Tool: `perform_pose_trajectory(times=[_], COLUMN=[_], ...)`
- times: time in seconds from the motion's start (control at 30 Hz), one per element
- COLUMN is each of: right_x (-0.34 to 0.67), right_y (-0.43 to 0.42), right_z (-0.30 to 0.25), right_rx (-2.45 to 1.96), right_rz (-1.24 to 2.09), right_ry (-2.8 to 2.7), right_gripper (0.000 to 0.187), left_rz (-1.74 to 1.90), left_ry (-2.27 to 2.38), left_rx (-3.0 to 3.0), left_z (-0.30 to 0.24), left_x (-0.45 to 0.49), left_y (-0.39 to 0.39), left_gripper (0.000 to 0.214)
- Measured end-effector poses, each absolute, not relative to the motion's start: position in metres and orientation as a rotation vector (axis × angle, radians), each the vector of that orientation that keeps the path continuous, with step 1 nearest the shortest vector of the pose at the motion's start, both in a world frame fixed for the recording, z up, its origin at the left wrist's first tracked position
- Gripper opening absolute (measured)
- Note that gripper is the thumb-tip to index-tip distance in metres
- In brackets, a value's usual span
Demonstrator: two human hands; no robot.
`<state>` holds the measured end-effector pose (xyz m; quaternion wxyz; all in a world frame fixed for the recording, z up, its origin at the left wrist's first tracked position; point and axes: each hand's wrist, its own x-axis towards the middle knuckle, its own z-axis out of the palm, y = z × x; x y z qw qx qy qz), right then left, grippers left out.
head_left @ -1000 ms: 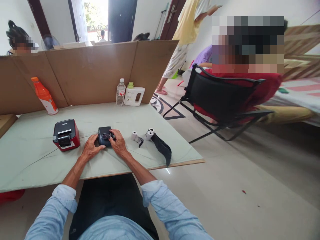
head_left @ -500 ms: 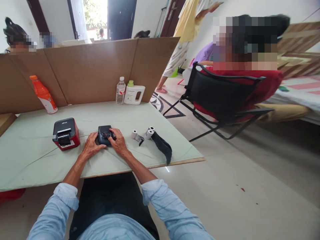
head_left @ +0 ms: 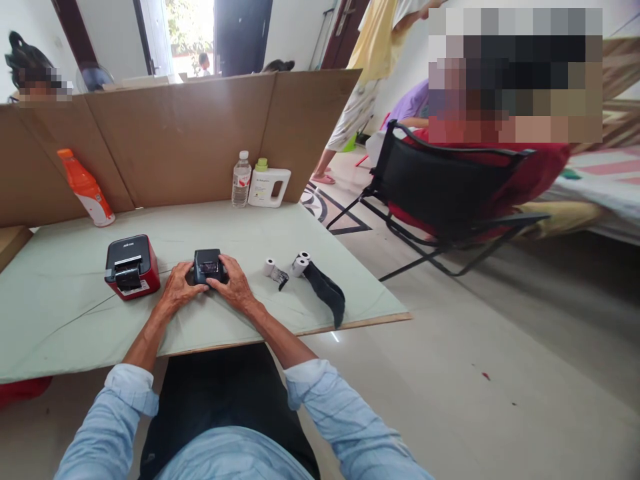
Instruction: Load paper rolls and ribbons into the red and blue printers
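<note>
A small black portable printer (head_left: 208, 263) with a dark window on its top lies on the pale green tabletop. My left hand (head_left: 179, 287) grips its left side, thumb at the near edge. On the opposite side my right hand (head_left: 234, 283) is closed around the right edge, with its thumb at the near corner. To the left stands a larger red and black printer (head_left: 133, 265), a black strip hanging from its front. Right of my hands are a small white paper roll (head_left: 271, 265) with a dark printed tail and two more rolls (head_left: 300, 266) beside a long black strip (head_left: 325, 293).
A cardboard panel (head_left: 180, 143) borders the table's far side. Before it stand an orange bottle (head_left: 87, 190), a clear water bottle (head_left: 241, 180) and a white jug (head_left: 269, 185). A person sits in a black folding chair (head_left: 445, 180) at the right.
My right thumb has moved off the small printer's top to its near corner, so the dark window shows more fully. Both hands stay at the printer's sides.
</note>
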<state>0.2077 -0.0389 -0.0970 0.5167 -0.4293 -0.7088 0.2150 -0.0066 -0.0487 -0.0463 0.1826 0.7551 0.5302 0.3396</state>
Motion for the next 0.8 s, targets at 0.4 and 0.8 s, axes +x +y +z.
perform_pose_trajectory(times=[0.4,0.8], right_x=[0.206,0.205], right_y=[-0.039,-0.041], right_z=[-0.094,-0.094], right_rx=[-1.110,-1.131], right_rz=[0.549,0.539], right_ry=[-1.745,-1.746], right_gripper=[0.086,0.093], left_rz=[0.796,0.949], left_ry=[1.456,1.513], left_rx=[1.655,1.325], left_z=[-0.016,-0.021], left_x=[-0.016,0.000], left_y=[-0.025,-0.004], left_gripper=[0.038,0.011])
